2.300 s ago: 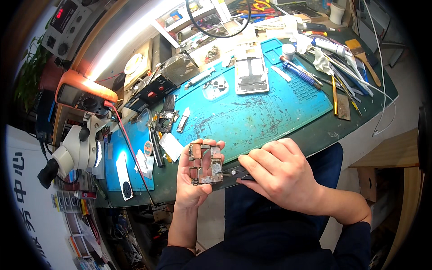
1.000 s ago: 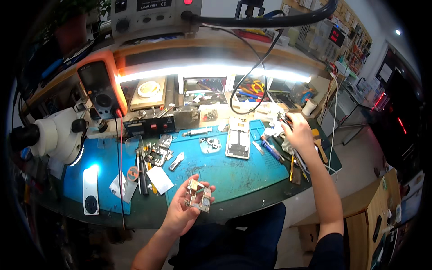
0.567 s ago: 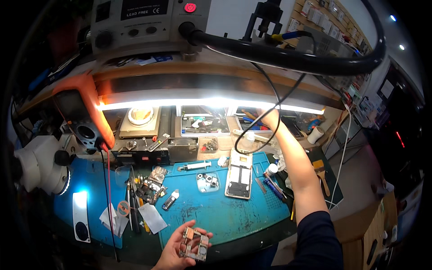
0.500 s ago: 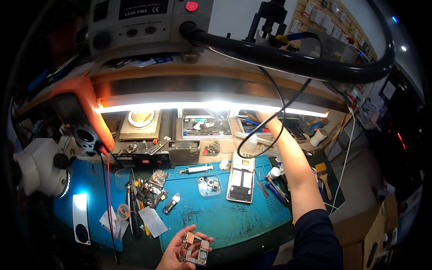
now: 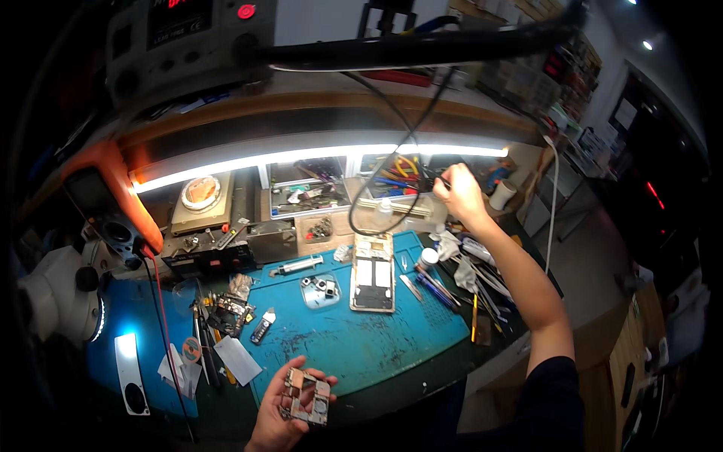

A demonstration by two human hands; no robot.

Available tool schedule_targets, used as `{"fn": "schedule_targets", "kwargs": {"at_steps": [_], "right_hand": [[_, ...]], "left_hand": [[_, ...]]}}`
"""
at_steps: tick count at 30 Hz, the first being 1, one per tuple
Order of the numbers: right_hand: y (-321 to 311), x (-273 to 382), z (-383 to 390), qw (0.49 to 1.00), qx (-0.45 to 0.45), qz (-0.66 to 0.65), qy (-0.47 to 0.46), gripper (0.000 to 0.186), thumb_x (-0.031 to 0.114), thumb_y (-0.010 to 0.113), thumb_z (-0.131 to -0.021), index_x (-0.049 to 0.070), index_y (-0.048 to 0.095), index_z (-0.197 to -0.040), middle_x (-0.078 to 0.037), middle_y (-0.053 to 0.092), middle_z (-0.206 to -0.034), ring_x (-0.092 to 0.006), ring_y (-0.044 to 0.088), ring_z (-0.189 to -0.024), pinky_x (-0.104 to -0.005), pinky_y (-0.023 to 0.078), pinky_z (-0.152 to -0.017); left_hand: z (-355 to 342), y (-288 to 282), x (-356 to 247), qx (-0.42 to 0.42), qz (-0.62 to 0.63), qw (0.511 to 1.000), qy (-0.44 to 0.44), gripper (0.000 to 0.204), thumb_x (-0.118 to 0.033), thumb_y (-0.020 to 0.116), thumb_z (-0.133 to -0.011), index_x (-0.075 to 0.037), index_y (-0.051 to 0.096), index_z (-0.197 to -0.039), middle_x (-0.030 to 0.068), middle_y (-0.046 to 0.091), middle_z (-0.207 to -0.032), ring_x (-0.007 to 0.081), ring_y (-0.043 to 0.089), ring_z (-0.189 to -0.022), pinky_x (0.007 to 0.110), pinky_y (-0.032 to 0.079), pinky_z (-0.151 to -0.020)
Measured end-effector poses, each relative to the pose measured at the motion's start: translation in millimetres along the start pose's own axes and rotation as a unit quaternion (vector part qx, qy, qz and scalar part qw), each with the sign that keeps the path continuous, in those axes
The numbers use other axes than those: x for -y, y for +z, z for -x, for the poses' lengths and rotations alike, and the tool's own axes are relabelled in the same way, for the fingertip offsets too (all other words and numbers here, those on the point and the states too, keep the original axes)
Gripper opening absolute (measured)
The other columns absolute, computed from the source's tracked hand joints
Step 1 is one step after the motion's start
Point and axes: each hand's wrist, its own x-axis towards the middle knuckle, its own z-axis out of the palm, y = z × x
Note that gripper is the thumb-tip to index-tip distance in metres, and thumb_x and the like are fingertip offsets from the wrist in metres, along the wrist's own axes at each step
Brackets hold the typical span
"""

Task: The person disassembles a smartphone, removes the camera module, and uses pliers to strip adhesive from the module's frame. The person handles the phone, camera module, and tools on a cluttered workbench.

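Observation:
My left hand (image 5: pixel 280 410) grips a phone circuit board (image 5: pixel 307 398), a small frame-shaped board with copper-coloured patches, above the mat's front edge. At the back right, my right hand (image 5: pixel 463 197) is raised beside a compartment of pliers and other tools (image 5: pixel 395 181). Its fingers are pinched together. Something small and dark shows at the fingertips, too unclear to name. On the blue work mat (image 5: pixel 339 346) lies an opened phone (image 5: pixel 373 279) with its battery exposed. Left of it are a clear dish of small camera parts (image 5: pixel 321 290) and a syringe (image 5: pixel 297 266).
A strip lamp (image 5: pixel 324 160) spans the shelf, with a black hose (image 5: pixel 422 47) above. An orange multimeter (image 5: pixel 113 200) and a white microscope (image 5: pixel 53 290) stand at left. Pens and tweezers (image 5: pixel 437 290) crowd below my right forearm. Scrap boards (image 5: pixel 230 313) lie on the mat's left.
My right hand has come out from behind the lamp at the tool compartments and moved right, fingers now pinched. The view has shifted. My left hand still holds the circuit board.

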Motion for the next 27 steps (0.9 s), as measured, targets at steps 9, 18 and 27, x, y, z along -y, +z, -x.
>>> {"fn": "schedule_targets", "kwargs": {"at_steps": [9,18,27], "right_hand": [[-152.3,66.3,138.9,0.859,0.088,-0.462,0.202,0.023,0.015,0.060,-0.108,-0.003,0.067,-0.120,-0.010,0.074,-0.116,-0.0146,0.069,-0.092,-0.0296,0.055,-0.085],[-159.4,149.9,173.1,0.884,0.412,-0.208,0.081,0.030,0.013,0.070,-0.091,0.004,0.066,-0.120,-0.018,0.068,-0.124,-0.0336,0.070,-0.114,-0.0412,0.055,-0.100],[-165.6,161.4,227.4,0.961,0.270,-0.047,-0.043,0.062,0.040,0.079,-0.096,0.000,0.063,-0.141,-0.015,0.062,-0.135,-0.0336,0.058,-0.127,-0.0431,0.050,-0.105]], "left_hand": [[-5.8,-1.7,-2.4,0.024,-0.044,0.999,0.019,0.120,-0.036,0.100,-0.077,-0.001,0.027,-0.165,0.0176,0.055,-0.148,0.0401,0.057,-0.143,0.050,0.056,-0.115],[-5.8,1.1,-6.6,0.036,-0.084,0.995,0.047,0.110,-0.036,0.095,-0.085,-0.001,0.028,-0.165,0.0167,0.055,-0.148,0.0378,0.056,-0.143,0.047,0.056,-0.117],[-6.0,0.4,-5.7,0.050,-0.085,0.994,0.039,0.111,-0.036,0.094,-0.087,0.000,0.026,-0.166,0.0171,0.052,-0.151,0.0395,0.053,-0.146,0.047,0.054,-0.119]]}}
